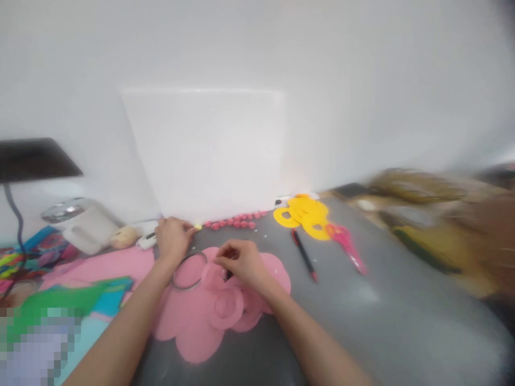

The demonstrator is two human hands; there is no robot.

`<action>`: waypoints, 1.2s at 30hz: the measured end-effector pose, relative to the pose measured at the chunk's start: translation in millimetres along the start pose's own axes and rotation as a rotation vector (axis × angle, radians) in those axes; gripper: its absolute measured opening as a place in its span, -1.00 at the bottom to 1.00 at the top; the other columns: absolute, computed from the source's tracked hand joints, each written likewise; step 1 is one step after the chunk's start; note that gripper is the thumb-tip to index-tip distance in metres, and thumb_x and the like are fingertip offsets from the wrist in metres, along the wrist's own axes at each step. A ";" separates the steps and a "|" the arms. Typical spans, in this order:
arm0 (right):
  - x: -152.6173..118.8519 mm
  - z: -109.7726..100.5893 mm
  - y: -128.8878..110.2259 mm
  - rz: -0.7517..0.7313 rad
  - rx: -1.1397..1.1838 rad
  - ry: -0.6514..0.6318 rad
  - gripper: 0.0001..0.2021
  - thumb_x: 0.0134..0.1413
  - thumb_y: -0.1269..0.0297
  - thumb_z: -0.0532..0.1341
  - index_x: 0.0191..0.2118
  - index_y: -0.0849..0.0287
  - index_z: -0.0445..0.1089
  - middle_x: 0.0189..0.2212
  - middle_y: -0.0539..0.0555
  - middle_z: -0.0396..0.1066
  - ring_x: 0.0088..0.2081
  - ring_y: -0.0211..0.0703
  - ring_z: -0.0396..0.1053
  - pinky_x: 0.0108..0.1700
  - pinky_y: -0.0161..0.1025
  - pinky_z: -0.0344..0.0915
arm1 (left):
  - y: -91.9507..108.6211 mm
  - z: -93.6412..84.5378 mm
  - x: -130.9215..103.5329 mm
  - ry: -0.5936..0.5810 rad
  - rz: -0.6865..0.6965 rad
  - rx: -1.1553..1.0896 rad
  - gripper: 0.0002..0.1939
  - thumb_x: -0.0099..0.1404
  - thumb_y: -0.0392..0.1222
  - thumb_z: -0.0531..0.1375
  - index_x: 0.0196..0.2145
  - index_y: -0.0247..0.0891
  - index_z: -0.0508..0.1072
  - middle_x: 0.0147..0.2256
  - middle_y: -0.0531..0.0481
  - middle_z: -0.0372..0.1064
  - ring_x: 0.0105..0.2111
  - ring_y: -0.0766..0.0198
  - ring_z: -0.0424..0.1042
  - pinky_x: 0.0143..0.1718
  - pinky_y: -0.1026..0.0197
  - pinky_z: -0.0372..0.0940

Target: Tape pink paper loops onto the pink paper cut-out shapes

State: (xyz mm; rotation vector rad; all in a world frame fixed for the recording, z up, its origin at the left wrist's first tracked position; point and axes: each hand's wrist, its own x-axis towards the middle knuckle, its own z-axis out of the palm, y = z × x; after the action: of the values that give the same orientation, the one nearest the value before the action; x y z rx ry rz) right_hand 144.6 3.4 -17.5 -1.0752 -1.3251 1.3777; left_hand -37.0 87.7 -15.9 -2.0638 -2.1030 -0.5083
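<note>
My left hand (173, 238) reaches to the back of the table, its fingers pinched at a small pale yellow piece (197, 227). Just to the right of that piece, several small dark pink balls (237, 220) lie in a row along the wall. My right hand (241, 262) is closed in a pinch above pink felt-like cutouts; whatever its fingertips hold is too blurred to make out. Under it rest a large pink flower shape (199, 340) and pink rings (227, 306). A thin dark hoop (176, 279) lies on the flower, between my hands.
Yellow rings (317, 228), pink scissors (350, 249) and a black-and-red pen (304, 256) lie to the right. Leftward are a white glue gun (147, 241), a white appliance (88, 225), green sheets (68, 297) and a dark panel (38, 159). A white board (213, 150) stands behind.
</note>
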 end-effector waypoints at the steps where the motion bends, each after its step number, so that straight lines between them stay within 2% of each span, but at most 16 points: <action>1: 0.5 -0.1 0.7 -0.003 -0.002 0.001 -0.96 -0.16 0.40 0.22 -0.54 0.21 0.35 -0.63 -0.06 0.30 -0.62 -0.33 0.27 -0.61 -0.39 0.25 | 1.9 0.8 0.2 -0.009 -0.006 0.009 -0.77 0.13 -0.04 0.18 -0.46 -0.18 0.58 -0.42 -0.17 0.45 -0.26 -0.12 0.23 -0.34 0.04 0.09; 4: 2.7 -0.2 3.5 -0.026 -0.002 0.006 -0.96 -0.17 0.40 0.22 -0.54 0.21 0.35 -0.64 -0.06 0.30 -0.63 -0.34 0.26 -0.60 -0.39 0.25 | 6.5 4.9 0.6 -0.011 -0.005 0.057 -0.75 0.16 -0.05 0.15 -0.45 -0.19 0.58 -0.39 -0.19 0.44 -0.24 -0.13 0.22 -0.34 0.04 0.08; 11: 4.0 0.1 5.5 -0.045 -0.016 0.014 -0.96 -0.16 0.40 0.23 -0.54 0.21 0.35 -0.63 -0.07 0.32 -0.62 -0.35 0.28 -0.58 -0.40 0.25 | 8.5 11.0 2.5 0.024 0.108 0.088 -0.78 0.20 -0.13 0.11 -0.40 -0.20 0.56 -0.29 -0.16 0.42 -0.18 -0.07 0.17 -0.26 0.03 0.07; 18: 3.2 0.2 4.8 -0.034 -0.008 0.005 -0.95 -0.16 0.36 0.23 -0.53 0.20 0.35 -0.62 -0.06 0.31 -0.61 -0.33 0.28 -0.58 -0.39 0.26 | 4.2 9.9 5.3 0.047 0.383 0.194 -0.75 0.23 -0.22 0.07 -0.47 -0.20 0.54 -0.34 -0.20 0.36 -0.18 -0.06 0.15 -0.24 -0.02 0.05; 22: 2.8 0.4 3.3 -0.038 -0.016 0.008 -0.95 -0.17 0.36 0.23 -0.53 0.20 0.35 -0.62 -0.06 0.31 -0.60 -0.33 0.27 -0.58 -0.38 0.26 | 0.1 10.6 5.2 0.067 0.486 0.154 -0.78 0.21 -0.28 0.08 -0.44 -0.17 0.53 -0.33 -0.20 0.37 -0.17 -0.07 0.15 -0.24 -0.03 0.04; 31: 3.1 0.3 3.6 -0.048 -0.021 0.009 -0.95 -0.17 0.38 0.23 -0.54 0.20 0.34 -0.62 -0.07 0.30 -0.61 -0.34 0.27 -0.59 -0.39 0.24 | -2.9 16.0 8.4 0.090 0.429 0.008 -0.85 0.18 -0.24 0.16 -0.29 -0.22 0.50 -0.34 -0.12 0.47 -0.19 -0.02 0.20 -0.21 0.02 0.07; 36: 2.6 0.4 2.6 -0.052 -0.019 0.004 -0.95 -0.17 0.37 0.23 -0.54 0.20 0.34 -0.62 -0.07 0.30 -0.61 -0.33 0.27 -0.59 -0.39 0.24 | -3.0 12.5 8.8 0.079 0.418 0.010 -0.85 0.23 -0.22 0.13 -0.38 -0.17 0.51 -0.35 -0.06 0.49 -0.20 0.01 0.21 -0.22 0.03 0.06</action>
State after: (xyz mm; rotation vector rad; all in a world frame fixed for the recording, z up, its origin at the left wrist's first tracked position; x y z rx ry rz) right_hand 143.6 5.9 -20.1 -1.0490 -1.3565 1.3266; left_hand -38.7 100.3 -25.0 -2.3430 -1.5618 -0.5011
